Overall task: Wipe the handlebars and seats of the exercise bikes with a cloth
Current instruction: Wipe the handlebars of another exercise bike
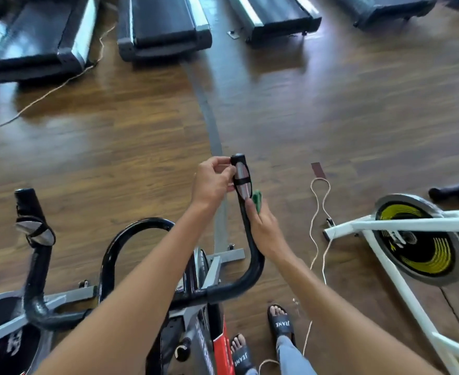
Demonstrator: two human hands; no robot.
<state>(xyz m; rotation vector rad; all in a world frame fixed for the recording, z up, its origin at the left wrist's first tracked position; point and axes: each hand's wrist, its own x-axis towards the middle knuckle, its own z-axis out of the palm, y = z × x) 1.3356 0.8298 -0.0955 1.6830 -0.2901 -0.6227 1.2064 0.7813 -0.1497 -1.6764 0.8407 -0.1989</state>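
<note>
A black exercise bike stands right below me, its curved black handlebar [252, 255] rising to an upright right grip with a silver pulse sensor [242, 176]. My left hand [214, 180] pinches the top of that grip beside the sensor. My right hand [263, 226] holds a small green cloth [257, 199] against the grip's right side, just below the sensor. Most of the cloth is hidden behind my fingers. The handlebar's left loop [131, 234] is free. No seat is in view.
A second black bike's handlebar [35, 231] stands at the left. A white bike with a yellow-and-black flywheel [419, 239] is at the right. Several treadmills [163, 25] line the far floor. Cords [321, 209] trail across the wooden floor beside my sandalled feet [281, 322].
</note>
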